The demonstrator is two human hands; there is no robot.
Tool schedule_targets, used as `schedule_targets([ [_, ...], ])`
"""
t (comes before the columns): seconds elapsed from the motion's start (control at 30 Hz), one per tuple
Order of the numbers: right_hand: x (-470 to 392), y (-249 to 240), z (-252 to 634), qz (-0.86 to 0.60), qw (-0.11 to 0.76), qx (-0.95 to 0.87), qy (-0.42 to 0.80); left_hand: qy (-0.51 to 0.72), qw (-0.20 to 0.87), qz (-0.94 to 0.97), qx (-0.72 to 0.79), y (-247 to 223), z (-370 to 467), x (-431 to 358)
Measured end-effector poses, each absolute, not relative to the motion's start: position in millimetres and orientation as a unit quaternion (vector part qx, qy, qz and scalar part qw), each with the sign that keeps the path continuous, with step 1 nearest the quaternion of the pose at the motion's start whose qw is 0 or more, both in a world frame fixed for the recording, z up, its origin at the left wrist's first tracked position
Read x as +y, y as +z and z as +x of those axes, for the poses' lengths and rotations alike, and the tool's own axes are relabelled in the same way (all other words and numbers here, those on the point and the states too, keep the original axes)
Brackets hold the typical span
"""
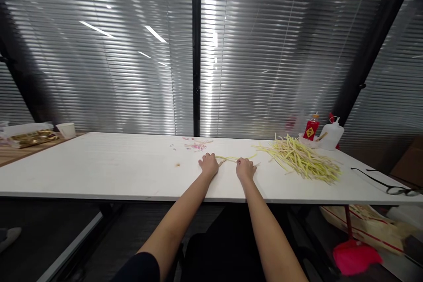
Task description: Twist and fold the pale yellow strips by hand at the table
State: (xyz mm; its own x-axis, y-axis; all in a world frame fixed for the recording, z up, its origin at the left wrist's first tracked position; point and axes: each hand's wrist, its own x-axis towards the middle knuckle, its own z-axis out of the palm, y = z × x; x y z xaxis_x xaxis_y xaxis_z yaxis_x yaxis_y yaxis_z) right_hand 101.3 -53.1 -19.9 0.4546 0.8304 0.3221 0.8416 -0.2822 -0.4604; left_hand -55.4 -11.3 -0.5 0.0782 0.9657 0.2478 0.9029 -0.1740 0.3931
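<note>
Thin yellow and pale strands stretch between my two hands, just above the white table. My left hand is closed on their left end, its thumb side toward small pink bits on the tabletop. The fingers of my right hand are curled round the other end, and short ends stick out past it on the right. Further right lies a large loose pile of yellow and pale strands.
Behind the pile stand a red bottle, a white squeeze bottle and a shallow bowl. Eyeglasses lie at the right edge. A paper cup and a tray of golden items are at far left.
</note>
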Motion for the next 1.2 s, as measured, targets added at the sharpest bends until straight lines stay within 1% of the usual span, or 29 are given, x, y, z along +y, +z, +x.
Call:
schedule_targets([
  [0.17, -55, -16, 100, -0.792, 0.3, -0.532, -0.015, 0.24, 0.07, 0.734, 0.631, 5, -57, -13],
  [0.37, -59, -12, 99, -0.765, 0.334, -0.55, -0.026, 0.265, 0.093, 0.754, 0.594, 11, -53, -16],
  [0.5, -58, -13, 101, -0.755, 0.363, -0.547, 0.009, 0.301, 0.13, 0.739, 0.589, 12, -51, -15],
  [0.6, -55, -17, 102, -0.757, 0.361, -0.544, 0.023, 0.331, 0.145, 0.734, 0.576, 10, -51, -13],
  [0.87, -52, -21, 106, -0.784, 0.366, -0.5, 0.027, 0.438, 0.167, 0.687, 0.555, 3, -54, -5],
  [1.0, -53, -20, 107, -0.8, 0.377, -0.467, 0.02, 0.46, 0.192, 0.677, 0.541, 2, -56, -2],
  [1.2, -52, -20, 108, -0.797, 0.416, -0.437, 0.014, 0.493, 0.198, 0.649, 0.544, 2, -57, 2],
])
